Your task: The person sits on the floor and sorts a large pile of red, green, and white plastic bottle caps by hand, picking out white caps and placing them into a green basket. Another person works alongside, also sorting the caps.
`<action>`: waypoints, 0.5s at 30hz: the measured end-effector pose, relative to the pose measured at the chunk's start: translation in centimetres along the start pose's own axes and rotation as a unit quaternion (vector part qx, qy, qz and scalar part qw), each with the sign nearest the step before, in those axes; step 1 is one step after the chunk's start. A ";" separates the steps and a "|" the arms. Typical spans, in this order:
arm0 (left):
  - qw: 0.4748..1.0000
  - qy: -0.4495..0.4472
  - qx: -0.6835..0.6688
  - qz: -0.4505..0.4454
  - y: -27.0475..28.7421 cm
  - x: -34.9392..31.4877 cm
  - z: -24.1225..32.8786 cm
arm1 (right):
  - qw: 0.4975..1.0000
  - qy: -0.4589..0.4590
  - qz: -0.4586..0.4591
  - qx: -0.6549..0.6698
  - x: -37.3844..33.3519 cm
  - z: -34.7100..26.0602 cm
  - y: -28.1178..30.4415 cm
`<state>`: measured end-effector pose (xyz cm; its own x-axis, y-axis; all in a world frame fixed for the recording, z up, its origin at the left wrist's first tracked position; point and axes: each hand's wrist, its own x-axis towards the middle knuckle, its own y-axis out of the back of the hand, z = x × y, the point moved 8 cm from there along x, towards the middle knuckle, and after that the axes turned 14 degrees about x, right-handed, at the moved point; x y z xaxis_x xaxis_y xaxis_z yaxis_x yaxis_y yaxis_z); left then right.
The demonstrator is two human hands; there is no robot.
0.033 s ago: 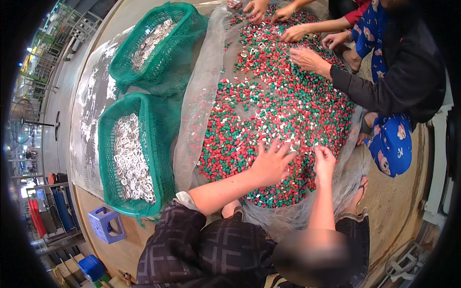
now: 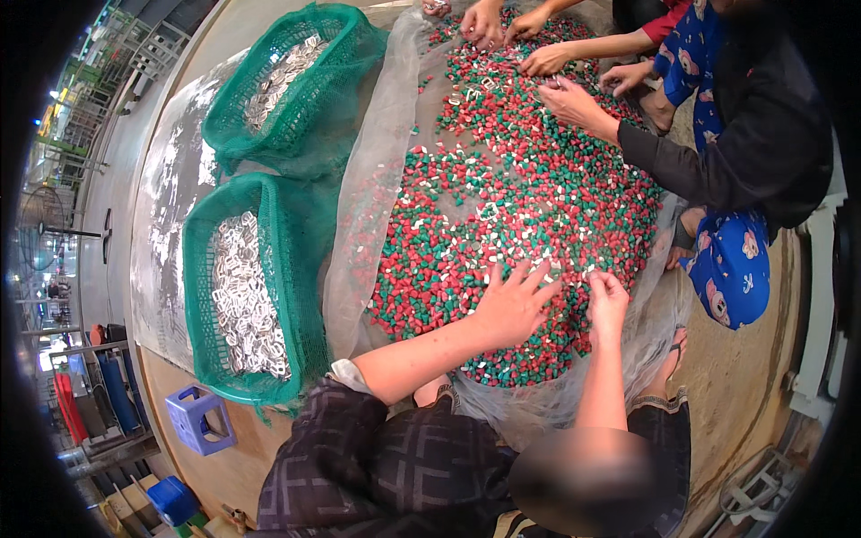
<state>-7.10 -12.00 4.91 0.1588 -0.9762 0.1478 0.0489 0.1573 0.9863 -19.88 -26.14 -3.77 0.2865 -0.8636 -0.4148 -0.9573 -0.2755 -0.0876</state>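
A wide heap of small red, green and white pieces (image 2: 538, 215) is spread over a sheer whitish sheet (image 2: 359, 260). My left hand (image 2: 513, 309) lies over the near part of the heap, palm down and fingers spread, touching or just above the pieces. To its right, my right hand (image 2: 608, 300) is raised at the heap's edge with thumb and fingertips pinched together. Something small and pale shows by those fingertips, too small to name. Several pale flat loops (image 2: 489, 84) lie among the pieces toward the far side.
On the left stand two green mesh-covered baskets, the near basket (image 2: 190, 269) holding many pale buckle-like loops (image 2: 247, 296), the far basket (image 2: 220, 108) fewer. A purple stool (image 2: 199, 420) is at lower left. Co-workers' hands (image 2: 574, 103) work over the heap's far right side.
My left hand has shifted slightly to the right over the pieces, fingers still spread. My right hand stays pinched in nearly the same place. The co-workers' hands have moved a little.
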 end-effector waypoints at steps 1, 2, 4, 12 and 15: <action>0.992 0.023 -0.114 0.038 0.1 1.0 -0.7 | 1.000 -0.019 0.012 -0.004 -0.1 -0.2 0.2; 0.990 0.071 -0.122 -0.019 -2.3 2.2 -2.8 | 0.999 -0.038 0.023 -0.008 -0.3 -0.3 0.5; 0.984 0.161 -0.076 -0.019 -6.7 4.1 -8.6 | 1.000 -0.019 0.008 0.008 -0.2 -0.2 0.3; 0.972 0.219 -0.067 -0.050 -13.0 4.1 -16.3 | 0.997 -0.068 -0.017 -0.012 -0.7 0.6 -1.8; 0.955 0.248 -0.124 -0.107 -14.0 3.4 -16.9 | 0.990 -0.129 -0.041 0.032 -1.8 0.9 -3.3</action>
<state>9.42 -15.02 -9.60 0.5627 -0.8094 -0.1679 0.3550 0.0532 0.9334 -17.29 -23.34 -3.52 0.3518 -0.7006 -0.6208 -0.9341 -0.3056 -0.1844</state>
